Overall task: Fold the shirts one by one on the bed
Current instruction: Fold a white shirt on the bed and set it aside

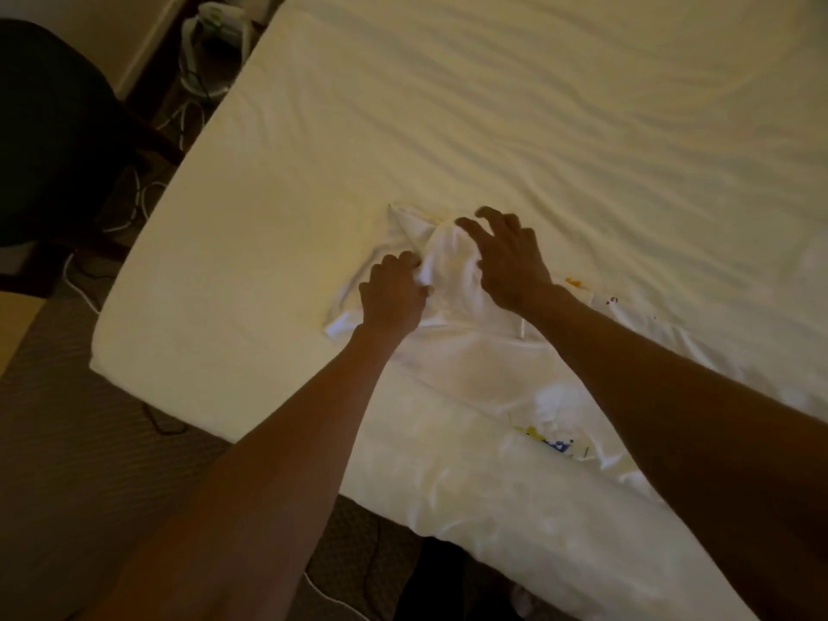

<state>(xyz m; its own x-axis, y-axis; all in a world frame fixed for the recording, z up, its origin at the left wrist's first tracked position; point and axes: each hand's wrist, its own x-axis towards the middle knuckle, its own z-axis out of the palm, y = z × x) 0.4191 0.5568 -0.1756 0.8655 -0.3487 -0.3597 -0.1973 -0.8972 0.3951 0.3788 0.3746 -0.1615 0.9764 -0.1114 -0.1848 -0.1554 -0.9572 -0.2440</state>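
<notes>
White shirt (470,365) on bed (537,127), long axis running from fingers (405,262) back toward near edge. Curled left hand (392,295) pinches bunched far end. Spread right hand (511,266) holds nothing, just beside bunch. Left nearer.

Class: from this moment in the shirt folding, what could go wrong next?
The left hand grips only a bunched part of the white shirt, so the fold may set in creases. The shirt lies white on a pale bed in dim light, so its edges may be misjudged.
</notes>
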